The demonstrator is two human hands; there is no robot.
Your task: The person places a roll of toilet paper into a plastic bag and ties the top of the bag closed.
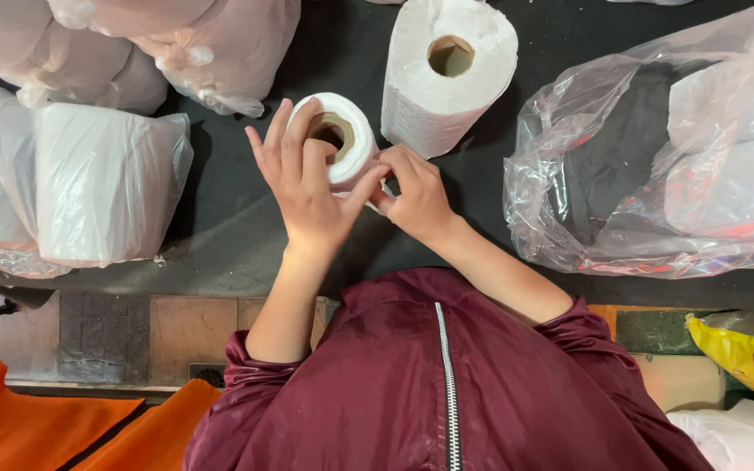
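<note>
Bare paper roll on dark table; bagged rolls left; open plastic bag right.

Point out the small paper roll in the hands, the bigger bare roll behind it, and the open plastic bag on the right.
small paper roll [353, 144]: head view, white outer side.
bigger bare roll [421, 96]: head view, side wall.
open plastic bag [560, 201]: head view, crumpled left wall.

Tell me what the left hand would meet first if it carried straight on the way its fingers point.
The left hand already grips a small paper roll. Past it, the fingers point toward bagged rolls at the table's far edge, probably met first; depth is unclear.
</note>
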